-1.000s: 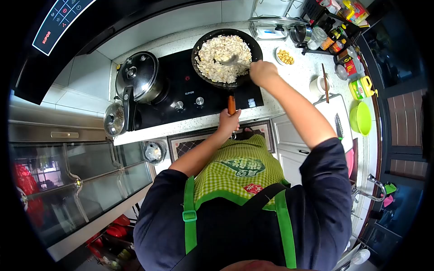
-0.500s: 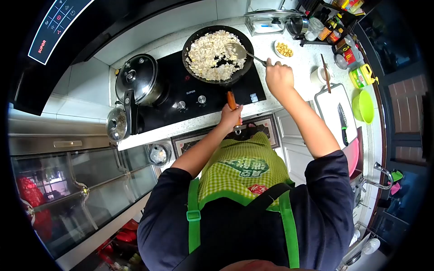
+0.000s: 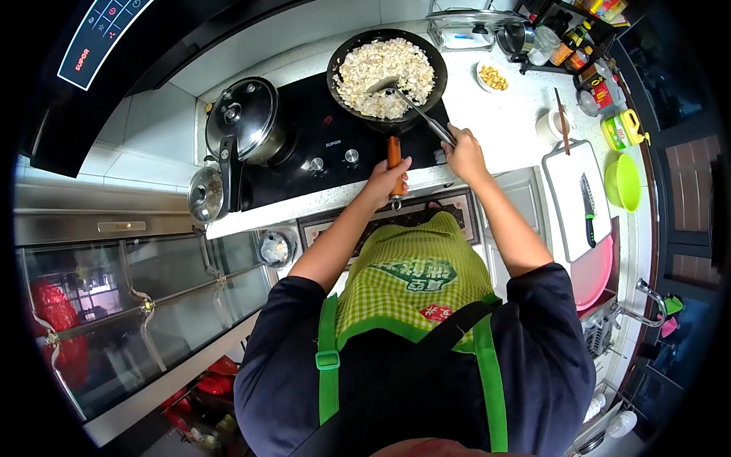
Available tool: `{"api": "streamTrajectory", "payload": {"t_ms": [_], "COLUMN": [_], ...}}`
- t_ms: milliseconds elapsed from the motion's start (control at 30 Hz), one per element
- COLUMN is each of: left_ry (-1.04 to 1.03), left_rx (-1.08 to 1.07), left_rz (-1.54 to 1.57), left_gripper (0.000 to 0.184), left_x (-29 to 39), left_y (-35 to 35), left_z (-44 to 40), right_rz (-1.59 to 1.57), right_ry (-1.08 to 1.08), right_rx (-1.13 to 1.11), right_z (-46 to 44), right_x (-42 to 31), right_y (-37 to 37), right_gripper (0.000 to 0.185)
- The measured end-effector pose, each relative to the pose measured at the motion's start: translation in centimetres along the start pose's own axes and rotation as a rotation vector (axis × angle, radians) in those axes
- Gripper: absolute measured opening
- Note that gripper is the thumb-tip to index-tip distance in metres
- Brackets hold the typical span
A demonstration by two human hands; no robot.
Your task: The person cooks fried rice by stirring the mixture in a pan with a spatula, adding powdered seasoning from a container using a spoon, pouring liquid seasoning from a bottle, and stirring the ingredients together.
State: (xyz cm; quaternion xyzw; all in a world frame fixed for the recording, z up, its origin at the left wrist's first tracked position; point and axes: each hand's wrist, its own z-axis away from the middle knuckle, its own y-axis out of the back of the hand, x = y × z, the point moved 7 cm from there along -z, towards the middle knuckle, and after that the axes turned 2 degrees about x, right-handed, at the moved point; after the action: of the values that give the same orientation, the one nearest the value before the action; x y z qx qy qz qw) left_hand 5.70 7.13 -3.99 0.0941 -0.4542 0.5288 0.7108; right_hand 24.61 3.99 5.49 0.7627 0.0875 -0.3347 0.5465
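Speckled table [image 3: 499, 129] frames the stove [image 3: 304, 114], with the wok [image 3: 439, 78] at its far right, my left hand [image 3: 386, 181] gripping the handle [image 3: 394, 152], my right hand [image 3: 464, 156] clenching the spatula [image 3: 426, 118], so one hard shove could slop food [image 3: 381, 62] onto the stove.

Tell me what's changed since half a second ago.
The right hand has come back toward the green apron, bringing the spatula's head from the food's right side to its middle. Nothing was newly gripped or released. The left hand still holds the pan's orange handle; the lidded pot stays put.
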Motion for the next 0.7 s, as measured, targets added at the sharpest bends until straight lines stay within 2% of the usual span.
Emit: {"api": "streamTrajectory", "payload": {"t_ms": [33,100,167,333,433,533,567,633,700], "left_ry": [0.035,0.03,0.047,0.087,0.12,0.129,0.137,0.116,-0.025], "left_rx": [0.041,0.023,-0.015,-0.088,-0.133,-0.111,-0.086,0.108,0.377], "left_rz": [0.07,0.045,0.154,0.12,0.057,0.031,0.054,-0.022,-0.119], "left_gripper": [0.038,0.042,0.048,0.054,0.062,0.076,0.072,0.061,0.052], "left_x": [0.0,-0.4,-1.0,-0.8,-1.0,-0.4,-0.2,0.4,-0.1], "left_y": [0.1,0.8,1.2,1.7,2.7,3.5,3.8,5.5,10.2], "left_z": [0.3,0.8,1.4,3.5,3.1,3.2,3.5,3.6,1.7], "right_rz": [-0.041,-0.072,-0.096,-0.146,-0.177,-0.174,-0.173,-0.21,-0.218], "right_ry": [0.002,-0.012,-0.044,-0.097,-0.16,-0.136,-0.143,-0.165,-0.184], "right_rx": [0.002,0.002,0.0,-0.02,-0.058,-0.052,-0.04,-0.085,-0.131], "right_z": [-0.1,0.1,0.4,0.8,0.8,1.1,1.4,2.0,2.4], "right_x": [-0.1,0.0,0.1,0.6,0.2,-0.3,-0.2,-0.3,0.3], "right_y": [0.1,0.1,0.2,0.0,0.6,1.6,2.0,2.6,2.5], "right_gripper": [0.039,0.038,0.039,0.044,0.053,0.065,0.065,0.068,0.072]}}
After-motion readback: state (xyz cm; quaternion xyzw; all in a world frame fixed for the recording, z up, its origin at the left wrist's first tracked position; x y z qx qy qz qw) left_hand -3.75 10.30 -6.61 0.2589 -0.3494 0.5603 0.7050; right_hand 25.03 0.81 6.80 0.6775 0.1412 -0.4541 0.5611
